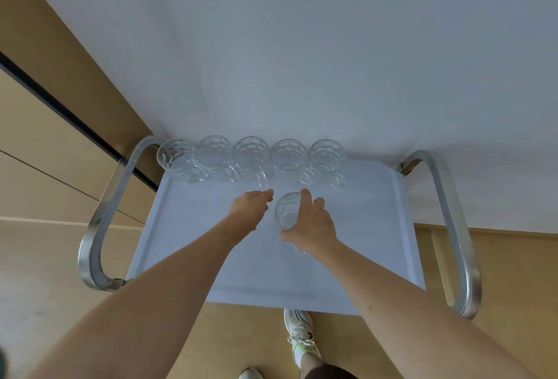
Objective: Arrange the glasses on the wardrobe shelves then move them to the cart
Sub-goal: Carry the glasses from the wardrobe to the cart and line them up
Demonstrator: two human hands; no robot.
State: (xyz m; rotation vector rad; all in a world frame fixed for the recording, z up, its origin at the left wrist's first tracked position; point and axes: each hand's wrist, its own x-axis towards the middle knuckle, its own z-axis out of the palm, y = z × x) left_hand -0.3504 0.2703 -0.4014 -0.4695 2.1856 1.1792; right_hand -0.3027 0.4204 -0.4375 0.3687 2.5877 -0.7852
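White fills the far half of your view, a plain wall (pixel 332 46) from 10 to 2 o'clock, with tan wardrobe panels (pixel 45 124) running down the 9 o'clock side and wood floor (pixel 498 273) toward 4. Below the wall sits the cart (pixel 187 242), its pale tray top framed by a looped steel handle (pixel 99 221) at 9 o'clock and a matching one at 3. Along the tray's far edge, at 12 o'clock, stands a row of five glass mugs (pixel 250 155), upright, rims near or touching their neighbours, handles turned toward you. Your right hand (pixel 314 224) is wrapped around a sixth glass (pixel 287 209) near the tray's centre, thumb on its near side and fingers curled over the far side; whether its base already rests on the tray I cannot tell (clear glass against a pale top hides the contact). Your left hand (pixel 250 206) lies just beside it at 11 o'clock, fingers extended and holding nothing, tips reaching toward the nearest mug handle. By my reading you are in the second half of the job, loading the cart, and starting a second row. The next move calls for setting this glass down flat, clear of the handles behind it, then loosening your fingers without tipping it. A white shoe (pixel 299 333) shows at 6 o'clock.
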